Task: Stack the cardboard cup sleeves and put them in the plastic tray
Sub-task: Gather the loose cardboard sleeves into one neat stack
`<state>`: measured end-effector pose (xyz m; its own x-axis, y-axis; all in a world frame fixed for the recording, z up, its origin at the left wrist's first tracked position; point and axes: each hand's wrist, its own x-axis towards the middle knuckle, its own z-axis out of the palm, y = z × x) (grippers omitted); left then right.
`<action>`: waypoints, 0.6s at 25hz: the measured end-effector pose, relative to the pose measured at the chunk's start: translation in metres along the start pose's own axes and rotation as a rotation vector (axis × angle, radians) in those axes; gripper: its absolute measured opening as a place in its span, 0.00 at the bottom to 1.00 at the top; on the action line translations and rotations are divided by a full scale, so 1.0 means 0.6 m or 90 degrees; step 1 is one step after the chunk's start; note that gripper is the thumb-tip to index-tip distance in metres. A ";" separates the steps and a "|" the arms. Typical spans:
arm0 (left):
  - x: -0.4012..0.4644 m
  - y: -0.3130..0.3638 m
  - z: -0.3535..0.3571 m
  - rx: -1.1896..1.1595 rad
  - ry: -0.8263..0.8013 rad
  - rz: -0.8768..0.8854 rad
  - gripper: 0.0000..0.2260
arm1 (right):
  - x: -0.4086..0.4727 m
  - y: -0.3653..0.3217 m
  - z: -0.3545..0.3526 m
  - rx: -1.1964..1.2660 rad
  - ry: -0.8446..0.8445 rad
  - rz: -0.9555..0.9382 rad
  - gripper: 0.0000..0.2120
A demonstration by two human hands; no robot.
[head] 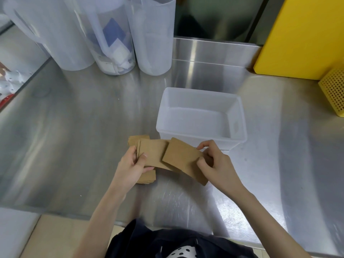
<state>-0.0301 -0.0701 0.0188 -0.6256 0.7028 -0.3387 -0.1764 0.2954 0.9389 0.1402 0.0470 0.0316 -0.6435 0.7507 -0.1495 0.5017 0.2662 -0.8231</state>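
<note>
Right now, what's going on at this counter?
A person is sorting brown cardboard sleeves over a steel counter. The left hand holds a small stack of sleeves, and the right hand holds a single sleeve overlapping it. More sleeves lie underneath. The plastic tray behind is empty.

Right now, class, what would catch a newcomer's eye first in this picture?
Two bare hands at centre, the left hand gripping a stack of brown cardboard sleeves, the right hand pinching a single sleeve tilted over it. Just behind sits an empty translucent plastic tray. A bright yellow board leans at the far right.
</note>
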 end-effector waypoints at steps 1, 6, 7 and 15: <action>-0.001 0.000 0.003 0.007 -0.005 0.001 0.09 | 0.003 -0.006 0.006 -0.003 -0.004 -0.007 0.09; -0.006 0.000 0.014 0.003 -0.043 0.005 0.06 | 0.015 -0.013 0.023 -0.008 -0.003 -0.017 0.08; -0.008 0.000 0.017 0.005 -0.053 0.004 0.05 | 0.016 -0.012 0.024 -0.006 -0.005 -0.022 0.09; -0.012 -0.002 0.043 0.031 -0.082 0.014 0.04 | 0.000 0.001 0.031 0.010 0.053 0.041 0.24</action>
<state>-0.0058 -0.0590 0.0185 -0.5259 0.7859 -0.3253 -0.1240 0.3076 0.9434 0.1296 0.0361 0.0209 -0.5598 0.8136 -0.1571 0.5308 0.2065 -0.8220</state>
